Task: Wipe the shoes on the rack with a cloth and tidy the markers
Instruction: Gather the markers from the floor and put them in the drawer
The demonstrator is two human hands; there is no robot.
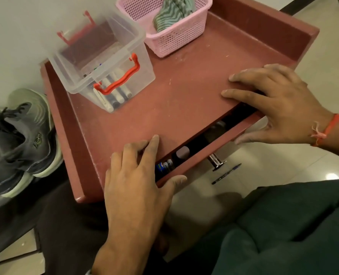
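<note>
Several markers (113,94) lie in a clear plastic box (105,62) with red handles on the red cabinet top (184,86). A striped green cloth (172,12) sits in a pink basket (172,36) behind it. A grey and green shoe (20,139) stands at the left. The cabinet's drawer (210,145) is slightly open, with small items inside. My left hand (138,185) grips the drawer front, fingers on the top, thumb on the front. My right hand (273,104) holds the drawer front further right the same way. A blue pen (226,174) lies on the floor.
A metal drawer knob (216,161) sticks out under the drawer front. The white wall stands behind the cabinet. Pale floor tiles (283,169) spread to the right. My green trouser leg (283,225) fills the lower right.
</note>
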